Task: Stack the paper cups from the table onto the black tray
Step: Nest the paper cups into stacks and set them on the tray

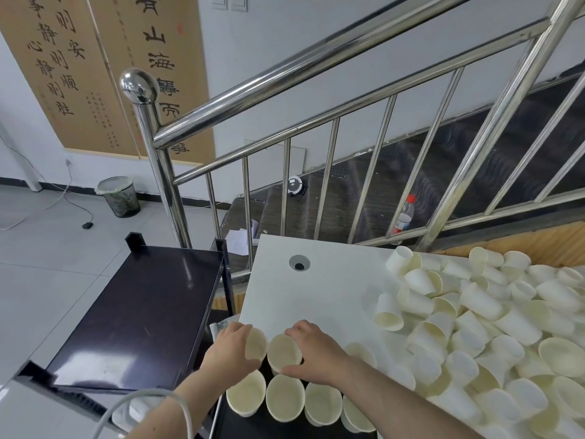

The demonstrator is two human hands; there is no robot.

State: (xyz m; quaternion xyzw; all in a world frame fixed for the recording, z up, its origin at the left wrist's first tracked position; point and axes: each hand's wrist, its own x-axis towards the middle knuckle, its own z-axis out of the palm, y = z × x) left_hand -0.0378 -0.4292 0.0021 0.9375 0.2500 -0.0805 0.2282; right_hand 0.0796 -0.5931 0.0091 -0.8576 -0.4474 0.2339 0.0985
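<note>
Upright cream paper cups [285,397] rowed on black tray [221,419] at table [316,280] near edge; left hand [231,346] grips tilted cup [255,344], right hand [313,350] grips upright cup [284,349] just beside, mouths up.

Steel stair railing [316,80] with a ball-topped post [139,87] rising across a white wall [253,58], dark stairs [443,160] behind it. Two calligraphy scrolls [95,74] hang at left above a pale tiled floor [47,248], where a mesh bin [119,197] and a cable [72,204] lie. A bottle [403,217] stands on the stairs.
</note>
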